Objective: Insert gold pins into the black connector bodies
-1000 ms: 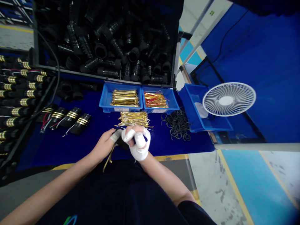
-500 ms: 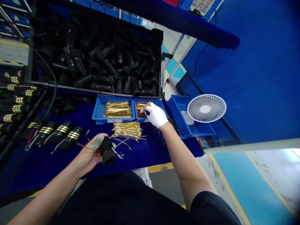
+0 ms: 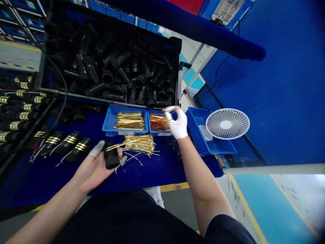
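My left hand [image 3: 95, 166] holds a black ribbed sleeve [image 3: 111, 156] in its palm, fingers curled round it; gold strips and thin wires stick out of the sleeve to the right. My right hand [image 3: 177, 122], in a white glove, hovers over the small blue tray of red-and-gold strips [image 3: 158, 123], with finger and thumb pinched together; what they pinch is too small to make out. A second blue tray of gold strips [image 3: 129, 121] sits left of it. A loose bundle of gold strips [image 3: 138, 144] lies on the blue mat between my hands.
A big black crate [image 3: 111, 71] of black ribbed sleeves stands behind the trays. Finished sleeves with gold bands [image 3: 63, 142] lie in rows at the left. Black rings [image 3: 175, 145] lie right of the bundle. Another blue tray [image 3: 210, 135] and a white fan [image 3: 227, 123] stand at the right.
My hands were together on the sleeve; then my right hand reached out to the red-and-gold tray and now lifts slightly above it. My left hand keeps the sleeve, turned more upright.
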The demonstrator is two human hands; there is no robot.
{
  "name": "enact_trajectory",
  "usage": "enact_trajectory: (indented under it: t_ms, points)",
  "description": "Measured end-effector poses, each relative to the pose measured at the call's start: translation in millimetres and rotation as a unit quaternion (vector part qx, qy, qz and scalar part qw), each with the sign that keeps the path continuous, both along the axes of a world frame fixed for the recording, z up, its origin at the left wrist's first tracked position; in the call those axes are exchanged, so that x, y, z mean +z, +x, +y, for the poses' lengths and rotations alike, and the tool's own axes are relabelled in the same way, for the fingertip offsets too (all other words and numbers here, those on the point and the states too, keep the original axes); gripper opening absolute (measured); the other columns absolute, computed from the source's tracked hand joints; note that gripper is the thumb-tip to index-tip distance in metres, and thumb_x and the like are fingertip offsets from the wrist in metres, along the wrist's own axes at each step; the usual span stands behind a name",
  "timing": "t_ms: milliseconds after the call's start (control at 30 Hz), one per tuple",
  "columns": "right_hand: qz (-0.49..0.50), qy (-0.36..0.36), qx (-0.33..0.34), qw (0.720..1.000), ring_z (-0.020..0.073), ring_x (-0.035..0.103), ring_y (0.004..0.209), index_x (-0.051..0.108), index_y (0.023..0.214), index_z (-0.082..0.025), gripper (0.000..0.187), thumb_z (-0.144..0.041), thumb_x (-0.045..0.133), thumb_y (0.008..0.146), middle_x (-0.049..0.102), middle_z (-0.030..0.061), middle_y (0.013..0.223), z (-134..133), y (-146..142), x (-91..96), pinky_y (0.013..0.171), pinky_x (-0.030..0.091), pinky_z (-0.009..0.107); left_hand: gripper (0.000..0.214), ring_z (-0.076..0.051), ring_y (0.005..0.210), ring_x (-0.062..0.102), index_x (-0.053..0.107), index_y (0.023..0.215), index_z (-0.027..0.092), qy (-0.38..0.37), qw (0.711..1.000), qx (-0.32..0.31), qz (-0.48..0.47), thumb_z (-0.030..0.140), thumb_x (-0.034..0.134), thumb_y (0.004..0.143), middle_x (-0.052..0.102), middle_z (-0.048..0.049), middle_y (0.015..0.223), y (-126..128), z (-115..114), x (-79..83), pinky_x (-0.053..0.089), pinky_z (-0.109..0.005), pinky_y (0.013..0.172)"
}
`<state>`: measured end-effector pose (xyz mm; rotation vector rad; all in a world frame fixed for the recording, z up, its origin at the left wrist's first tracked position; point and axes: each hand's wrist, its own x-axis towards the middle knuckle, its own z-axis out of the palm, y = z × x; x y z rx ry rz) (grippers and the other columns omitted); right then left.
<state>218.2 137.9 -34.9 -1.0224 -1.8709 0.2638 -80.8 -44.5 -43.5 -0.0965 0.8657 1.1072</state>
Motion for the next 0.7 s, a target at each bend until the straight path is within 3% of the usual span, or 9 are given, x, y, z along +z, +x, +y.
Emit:
enact_trajectory:
  t_ms: [100, 167, 333, 433, 533, 633, 700]
  points:
    - [-0.190, -0.098, 0.101, 0.972, 0.0210, 0.068, 0.093, 0.068, 0.088, -0.021, 0.010, -0.012, 0.067, 0.083, 0.071, 0.0041, 0.096, 7.1, 0.4, -2.0, 0.091, 0.052, 0.034, 0.024, -0.021, 0.080, 0.071, 0.067, 0.108, 0.012, 0.023, 1.000, 0.000, 0.009, 0.031, 0.054, 0.100, 0.070, -0.0113, 0.100, 2.1, 0.6, 3.4, 0.062, -0.050, 0.088]
    - [-0.260, -0.129, 0.113, 0.950, 0.0213, 0.068, 0.094, 0.070, 0.084, -0.021, 0.014, -0.009, 0.071, 0.078, 0.071, 0.0043, 0.095, 12.2, -1.9, -7.8, 0.092, 0.052, 0.033, 0.025, -0.019, 0.074, 0.069, 0.068, 0.107, 0.012, 0.035, 0.999, -0.011, 0.013, 0.033, 0.056, 0.099, 0.069, -0.0095, 0.095, 5.6, 0.8, 6.3, 0.063, -0.051, 0.085]
    - [-0.238, -0.103, 0.058, 0.964, 0.0231, 0.068, 0.099, 0.068, 0.091, -0.021, 0.012, -0.012, 0.063, 0.085, 0.071, 0.0073, 0.101, 12.6, -6.7, -19.6, 0.092, 0.052, 0.034, 0.026, -0.016, 0.070, 0.066, 0.068, 0.106, 0.011, 0.043, 0.999, -0.020, 0.003, 0.034, 0.057, 0.099, 0.066, -0.0085, 0.091, 6.7, -1.3, 8.9, 0.063, -0.051, 0.084]
    - [-0.111, -0.027, -0.005, 0.993, 0.0232, 0.067, 0.104, 0.062, 0.104, -0.021, 0.016, -0.016, 0.050, 0.094, 0.071, 0.0092, 0.108, 7.7, -4.1, -16.3, 0.096, 0.051, 0.038, 0.024, -0.015, 0.068, 0.064, 0.067, 0.106, 0.012, 0.029, 1.000, -0.001, -0.005, 0.032, 0.055, 0.100, 0.065, -0.0078, 0.091, 0.0, -4.7, 6.8, 0.063, -0.050, 0.084]
    - [0.020, 0.023, -0.055, 0.998, 0.0222, 0.069, 0.097, 0.061, 0.104, -0.022, 0.014, -0.021, 0.049, 0.096, 0.073, 0.0065, 0.103, 7.3, 0.1, -8.2, 0.093, 0.053, 0.038, 0.021, -0.015, 0.068, 0.064, 0.067, 0.106, 0.013, 0.028, 1.000, 0.010, -0.009, 0.030, 0.055, 0.100, 0.065, -0.0077, 0.091, -4.1, -6.0, 4.9, 0.064, -0.048, 0.082]
    - [-0.098, -0.042, 0.003, 0.994, 0.0216, 0.068, 0.096, 0.066, 0.095, -0.021, 0.010, -0.017, 0.058, 0.091, 0.072, 0.0053, 0.099, 12.3, 2.2, -3.2, 0.094, 0.052, 0.036, 0.020, -0.015, 0.067, 0.063, 0.066, 0.107, 0.014, 0.029, 0.999, 0.009, -0.014, 0.029, 0.055, 0.100, 0.064, -0.0073, 0.091, -1.0, -3.8, 6.3, 0.064, -0.049, 0.081]
    - [-0.220, -0.094, 0.057, 0.969, 0.0211, 0.068, 0.097, 0.069, 0.090, -0.020, 0.011, -0.012, 0.063, 0.086, 0.072, 0.0054, 0.100, 16.3, 1.6, -4.4, 0.094, 0.052, 0.034, 0.022, -0.015, 0.067, 0.063, 0.066, 0.107, 0.014, 0.022, 1.000, 0.007, -0.016, 0.030, 0.054, 0.100, 0.064, -0.0074, 0.090, 3.5, -2.0, 9.1, 0.064, -0.050, 0.083]
